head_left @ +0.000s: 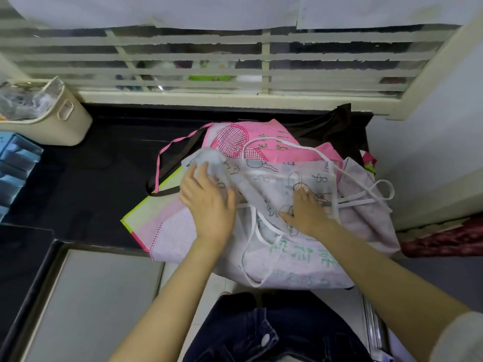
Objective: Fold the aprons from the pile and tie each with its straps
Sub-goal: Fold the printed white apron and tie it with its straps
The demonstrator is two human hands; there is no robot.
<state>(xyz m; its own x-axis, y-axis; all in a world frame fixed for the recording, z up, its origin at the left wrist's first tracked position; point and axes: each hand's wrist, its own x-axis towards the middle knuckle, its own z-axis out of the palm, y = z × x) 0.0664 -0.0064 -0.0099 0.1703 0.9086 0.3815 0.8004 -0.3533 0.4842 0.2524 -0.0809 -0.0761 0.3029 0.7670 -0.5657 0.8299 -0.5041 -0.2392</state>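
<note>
Black counter (104,158); left hand (206,205) fingers (194,176) blurred against white apron (300,257).

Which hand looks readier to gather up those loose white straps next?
Right, probably. The right hand lies flat on the thin white printed apron right beside the looped white fabric straps; the left hand is across at the bunched far corner.

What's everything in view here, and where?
white apron: one, see-through white with drawings and green lettering, top of the pile
white straps: several, white, looped over the pile's right side
pink apron: one, pink, under the white one
checked apron: one, pale pink with lime edge, pile's left
dark cloth: one, brown, back right
basket: one, beige, counter's far left
counter: one, black, under the pile
hands: two; left hand on the white apron, grip unclear; right hand pressed flat on it
</note>
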